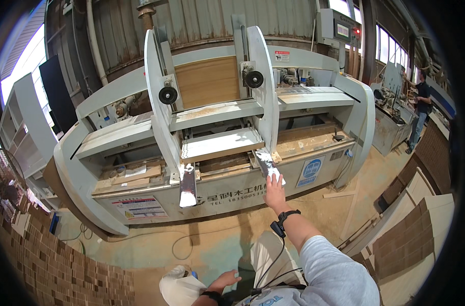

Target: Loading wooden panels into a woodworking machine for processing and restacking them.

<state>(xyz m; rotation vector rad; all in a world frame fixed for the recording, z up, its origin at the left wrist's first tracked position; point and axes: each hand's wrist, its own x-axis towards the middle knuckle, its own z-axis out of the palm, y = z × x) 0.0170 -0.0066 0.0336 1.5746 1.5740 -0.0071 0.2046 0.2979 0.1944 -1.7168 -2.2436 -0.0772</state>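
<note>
My right hand (274, 187) reaches forward and lies with fingers outstretched on the front end of the right support arm (266, 164), a dark bar with worn white patches. The left support arm (188, 188) juts out alike, and nothing touches it. Between and behind them lies a white panel (221, 144) with a row of small holes along its edges, set flat in a large grey woodworking machine (314, 159). My left hand (226, 280) hangs low by my legs, apart from the machine, holding nothing visible, its fingers loosely extended.
Two upright plates with black knobs (167, 95) flank the panel. A control box (339, 29) stands at the back right. Stacked wood strips (54, 260) fill the lower left; boards (413, 239) lean at right. A cable (184, 250) crosses the floor. A person (422, 109) stands at another machine.
</note>
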